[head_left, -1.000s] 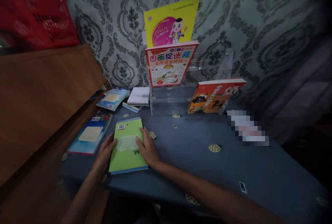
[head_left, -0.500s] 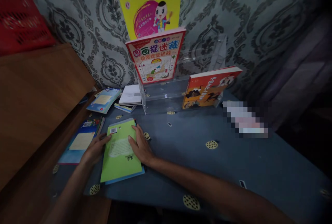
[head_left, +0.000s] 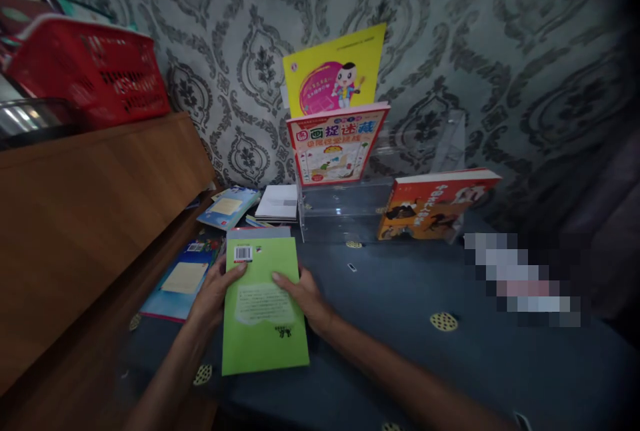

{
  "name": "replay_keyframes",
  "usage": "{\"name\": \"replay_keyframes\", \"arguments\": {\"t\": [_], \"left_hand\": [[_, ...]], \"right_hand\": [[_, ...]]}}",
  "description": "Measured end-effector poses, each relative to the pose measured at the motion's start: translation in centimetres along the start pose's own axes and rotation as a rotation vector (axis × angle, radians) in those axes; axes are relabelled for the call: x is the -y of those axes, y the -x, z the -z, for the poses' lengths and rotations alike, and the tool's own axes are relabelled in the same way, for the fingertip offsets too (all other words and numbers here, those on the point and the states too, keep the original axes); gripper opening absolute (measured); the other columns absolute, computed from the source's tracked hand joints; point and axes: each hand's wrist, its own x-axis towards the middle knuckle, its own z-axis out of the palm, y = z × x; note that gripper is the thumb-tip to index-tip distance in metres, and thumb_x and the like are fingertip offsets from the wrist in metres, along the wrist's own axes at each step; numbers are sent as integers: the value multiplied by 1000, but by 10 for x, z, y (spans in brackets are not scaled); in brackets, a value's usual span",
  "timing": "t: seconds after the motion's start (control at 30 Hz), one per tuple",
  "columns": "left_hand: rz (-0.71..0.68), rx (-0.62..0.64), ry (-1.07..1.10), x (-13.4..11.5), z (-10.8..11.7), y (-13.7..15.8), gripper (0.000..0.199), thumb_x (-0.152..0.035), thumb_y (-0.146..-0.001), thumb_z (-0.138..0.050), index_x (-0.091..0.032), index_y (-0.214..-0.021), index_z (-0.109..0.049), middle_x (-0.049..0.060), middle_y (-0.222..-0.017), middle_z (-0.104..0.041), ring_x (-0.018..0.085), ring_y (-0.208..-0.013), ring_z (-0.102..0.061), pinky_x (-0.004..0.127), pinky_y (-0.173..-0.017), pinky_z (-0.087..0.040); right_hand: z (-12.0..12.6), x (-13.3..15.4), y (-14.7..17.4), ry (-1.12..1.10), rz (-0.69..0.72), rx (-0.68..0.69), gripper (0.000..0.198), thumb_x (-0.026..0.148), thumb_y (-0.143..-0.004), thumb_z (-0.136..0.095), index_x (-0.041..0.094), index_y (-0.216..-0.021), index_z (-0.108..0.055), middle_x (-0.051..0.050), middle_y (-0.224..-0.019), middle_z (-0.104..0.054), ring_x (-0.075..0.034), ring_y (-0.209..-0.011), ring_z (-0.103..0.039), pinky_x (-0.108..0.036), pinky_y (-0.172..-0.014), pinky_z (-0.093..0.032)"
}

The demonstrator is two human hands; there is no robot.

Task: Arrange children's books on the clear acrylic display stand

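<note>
A green book point(head_left: 263, 311) with a barcode on its back cover is lifted a little off the blue tablecloth point(head_left: 425, 351), its near edge raised toward me. My left hand point(head_left: 213, 294) grips its left edge with the thumb on the cover. My right hand point(head_left: 305, 294) grips its right edge, fingers spread on the cover. Another book point(head_left: 257, 232) shows just beyond the green book's far edge.
A clear acrylic stand point(head_left: 345, 201) at the wall holds a yellow book point(head_left: 333, 71), a red-and-white book point(head_left: 335, 144) and an orange book point(head_left: 435, 204). Blue books point(head_left: 183, 278) and a white one point(head_left: 277, 201) lie at left. A wooden cabinet point(head_left: 85, 218) carries a red basket point(head_left: 90, 71).
Both hands have closed on the green book's edges and lifted it off the table toward me, uncovering the book beneath. The camera has tilted.
</note>
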Motion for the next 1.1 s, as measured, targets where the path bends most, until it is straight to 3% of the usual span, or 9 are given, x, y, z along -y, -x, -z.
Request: {"name": "replay_keyframes", "arguments": {"t": [0.07,0.13,0.23,0.37,0.47,0.73,0.87,1.1], "left_hand": [[-152,4,18,-13,-3,11,70,-33,-53,-92,-17,-115,-63,9,-97,-78,29,-83,-76,38,-76,-61],[-262,8,14,-19,-1,16,69,-38,-51,-92,-16,-111,-65,10,-98,-78,28,-83,-75,37,-76,-61],[-329,-4,-34,-4,11,13,67,-40,-45,-94,-15,-102,-69,8,-88,-79,27,-78,-74,36,-75,-60],[-267,-17,-145,40,32,7,64,-39,-42,-93,-16,-99,-73,7,-86,-79,28,-85,-73,37,-82,-58],[-211,8,-251,58,38,9,58,-39,-44,-92,-18,-96,-75,8,-91,-79,31,-93,-73,39,-87,-57],[-237,32,-245,59,29,12,54,-41,-46,-90,-18,-93,-76,8,-88,-79,32,-92,-73,44,-90,-56],[-253,-4,-198,64,23,11,58,-37,-42,-91,-18,-94,-75,8,-87,-79,30,-87,-73,41,-85,-58],[-270,-35,-44,55,6,-2,65,-37,-44,-94,-14,-100,-70,11,-96,-78,28,-86,-74,36,-78,-60]], "right_hand": [[-7,24,1,-5,32,32,63,47,-68,-83,20,-119,-57,-9,-115,-71,-28,-103,-68,-41,-89,-56],[-11,40,2,98,150,14,60,43,-65,-86,22,-114,-58,-6,-111,-71,-25,-100,-67,-38,-87,-56],[-5,40,5,282,262,12,59,38,-63,-87,23,-113,-57,-4,-106,-70,-22,-97,-65,-35,-86,-54],[13,6,14,448,221,32,55,34,-64,-85,23,-110,-58,-4,-108,-69,-23,-101,-64,-38,-90,-53],[21,-15,18,519,219,0,49,35,-66,-83,24,-108,-59,-5,-107,-70,-24,-101,-64,-39,-89,-53],[25,-22,14,536,275,30,52,34,-70,-80,25,-117,-59,-6,-110,-71,-26,-102,-67,-40,-89,-55],[23,-21,15,530,253,48,53,36,-71,-79,22,-118,-59,-7,-109,-73,-27,-98,-68,-42,-88,-56],[16,-6,7,487,184,-82,54,44,-64,-82,21,-108,-61,-7,-103,-74,-27,-93,-70,-40,-81,-59]]}}
